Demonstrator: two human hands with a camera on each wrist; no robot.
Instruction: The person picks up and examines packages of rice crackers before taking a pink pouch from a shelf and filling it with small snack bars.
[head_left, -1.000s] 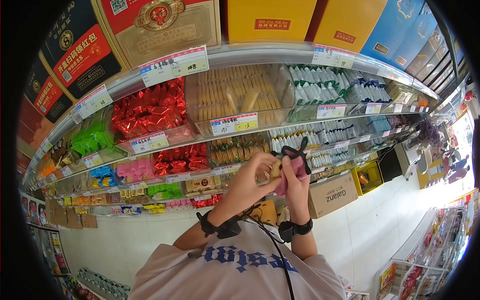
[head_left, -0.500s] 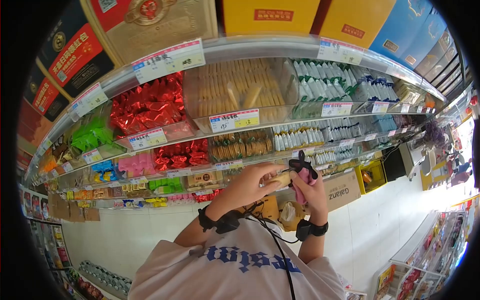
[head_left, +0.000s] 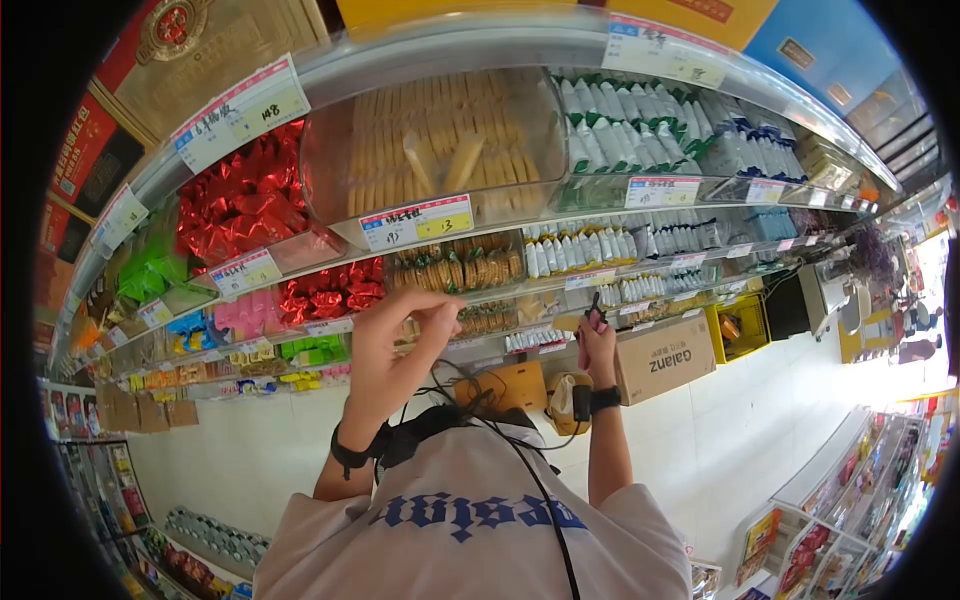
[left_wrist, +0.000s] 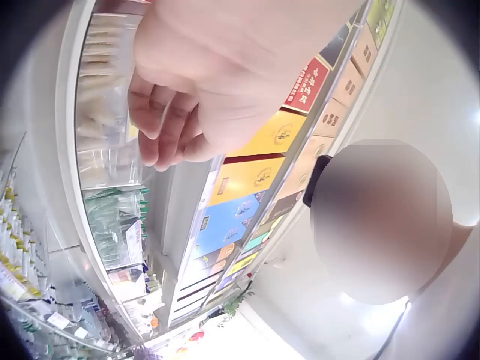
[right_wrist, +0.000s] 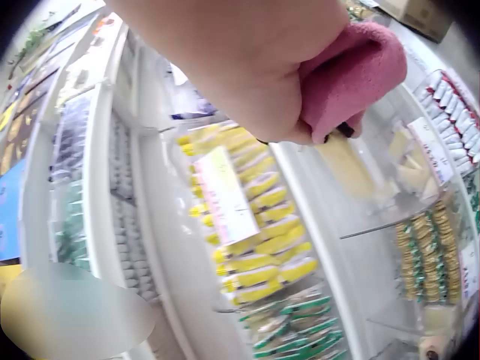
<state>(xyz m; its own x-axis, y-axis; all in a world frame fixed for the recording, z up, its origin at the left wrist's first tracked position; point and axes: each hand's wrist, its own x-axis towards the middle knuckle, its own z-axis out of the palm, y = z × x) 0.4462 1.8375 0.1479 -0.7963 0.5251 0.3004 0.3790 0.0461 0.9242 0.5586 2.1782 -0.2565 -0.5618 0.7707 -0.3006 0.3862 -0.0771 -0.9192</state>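
Observation:
My right hand grips a pink cloth with black edging or loops. A pale yellow wrapped snack sticks out beside the cloth at the fingertips, over a lower shelf. My left hand is raised in front of the middle shelf row, thumb and fingers loosely curled with nothing visible between them. In the left wrist view that same hand shows bent fingers close to the upper bin of pale wafer sticks.
Clear bins of red-wrapped sweets, wafer sticks and white-green packets line the curved shelf. Price tags hang along its edges. Below stand a Galanz carton and a yellow crate. Dark cables hang before the shirt.
The hands, together at the pink cloth and yellow snack before, are now apart. The left hand has let go and drawn left; the right hand has lowered toward the bottom shelves with cloth and snack.

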